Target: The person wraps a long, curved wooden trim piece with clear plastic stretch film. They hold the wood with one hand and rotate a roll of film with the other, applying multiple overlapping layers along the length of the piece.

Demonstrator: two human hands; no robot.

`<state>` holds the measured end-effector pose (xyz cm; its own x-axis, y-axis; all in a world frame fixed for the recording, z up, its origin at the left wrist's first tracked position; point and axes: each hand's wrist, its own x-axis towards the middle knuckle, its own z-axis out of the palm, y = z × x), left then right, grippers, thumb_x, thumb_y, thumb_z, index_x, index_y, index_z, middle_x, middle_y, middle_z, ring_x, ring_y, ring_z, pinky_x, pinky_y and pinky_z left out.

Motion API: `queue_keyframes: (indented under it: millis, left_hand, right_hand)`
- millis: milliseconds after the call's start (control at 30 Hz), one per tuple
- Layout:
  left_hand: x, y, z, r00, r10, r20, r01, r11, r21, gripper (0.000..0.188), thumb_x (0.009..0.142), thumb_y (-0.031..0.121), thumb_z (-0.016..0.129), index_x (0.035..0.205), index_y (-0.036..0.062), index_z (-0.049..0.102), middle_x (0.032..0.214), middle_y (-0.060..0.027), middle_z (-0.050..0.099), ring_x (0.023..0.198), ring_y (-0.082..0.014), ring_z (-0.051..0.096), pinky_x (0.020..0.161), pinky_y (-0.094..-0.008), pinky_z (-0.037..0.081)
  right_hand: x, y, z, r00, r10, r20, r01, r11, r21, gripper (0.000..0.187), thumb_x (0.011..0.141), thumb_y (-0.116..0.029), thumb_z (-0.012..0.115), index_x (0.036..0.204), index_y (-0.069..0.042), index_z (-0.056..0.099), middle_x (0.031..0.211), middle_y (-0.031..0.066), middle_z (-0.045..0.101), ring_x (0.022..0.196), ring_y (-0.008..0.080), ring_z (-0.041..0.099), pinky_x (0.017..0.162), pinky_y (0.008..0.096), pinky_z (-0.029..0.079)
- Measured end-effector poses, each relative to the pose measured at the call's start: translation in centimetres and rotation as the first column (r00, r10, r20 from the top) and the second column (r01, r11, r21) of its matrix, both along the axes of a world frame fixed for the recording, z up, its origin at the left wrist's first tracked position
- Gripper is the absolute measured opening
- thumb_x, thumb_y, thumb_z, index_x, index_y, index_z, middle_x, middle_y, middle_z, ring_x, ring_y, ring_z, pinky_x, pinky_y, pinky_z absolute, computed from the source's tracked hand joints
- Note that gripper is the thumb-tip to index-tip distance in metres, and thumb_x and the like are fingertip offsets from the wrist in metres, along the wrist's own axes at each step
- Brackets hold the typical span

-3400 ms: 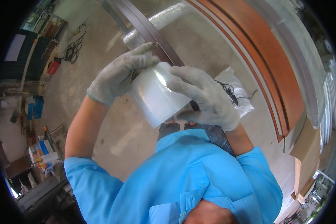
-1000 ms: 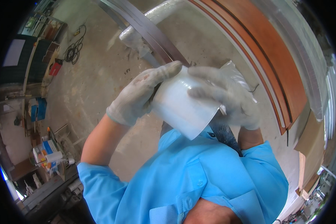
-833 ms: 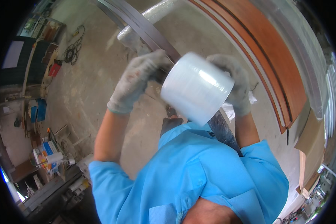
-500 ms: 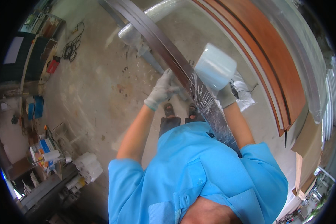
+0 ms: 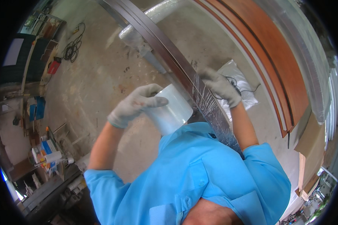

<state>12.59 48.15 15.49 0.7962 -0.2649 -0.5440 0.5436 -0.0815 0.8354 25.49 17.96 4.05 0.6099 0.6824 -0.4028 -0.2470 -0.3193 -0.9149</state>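
While the blue shirt (image 5: 169, 168) fills the near part of the view, a roll of clear film (image 5: 172, 112) is held tilted just beyond its collar, to the left of a long dark bar (image 5: 167, 52). The left hand (image 5: 138, 105), in a pale glove, grips the roll, thumb laid across its side. Crinkled film (image 5: 210, 107) covers the bar's nearer stretch. Across the bar is the gloved right hand (image 5: 222, 88) (its fingers are blurred, so I cannot tell whether it is open or closed). Beyond that hand, a white bag (image 5: 248, 98) lies on the floor (image 5: 97, 78) beside reddish-brown panels (image 5: 276, 56). Farther off, at left, sit a red box (image 5: 53, 67) and a coiled black cable (image 5: 72, 51).
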Motion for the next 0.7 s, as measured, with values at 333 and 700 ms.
queue_keyframes:
  millis: [333, 700]
  left_hand:
    - [2.0, -2.9, 7.8, 0.935, 0.348, -0.073, -0.353, 0.884, -0.305, 0.059, 0.098, 0.029, 0.073, 0.145, 0.0008, 0.051, 0.121, -0.0102, 0.067, 0.113, -0.0175, 0.066, 0.092, -0.03, 0.056]
    - [4.9, 4.3, -3.5, 0.994, -0.032, 0.105, 0.022, 0.995, 0.095, 0.049, 0.097, 0.029, 0.072, 0.133, -0.0031, 0.063, 0.106, -0.0116, 0.075, 0.095, -0.0192, 0.074, 0.08, -0.0314, 0.06]
  right_hand:
    - [-4.8, 3.5, 13.9, 0.152, -0.103, 0.983, -0.261, 0.955, 0.14, 0.072, 0.07, -0.02, 0.089, 0.135, -0.004, 0.062, 0.136, 0.021, 0.063, 0.121, 0.0401, 0.065, 0.099, 0.0457, 0.056]
    - [-0.5, 0.7, -1.1, 0.698, -0.711, 0.089, 0.521, 0.589, 0.618, 0.04, 0.1, -0.02, 0.067, 0.135, -0.002, 0.06, 0.129, 0.0117, 0.067, 0.115, 0.0232, 0.069, 0.095, 0.0358, 0.059]
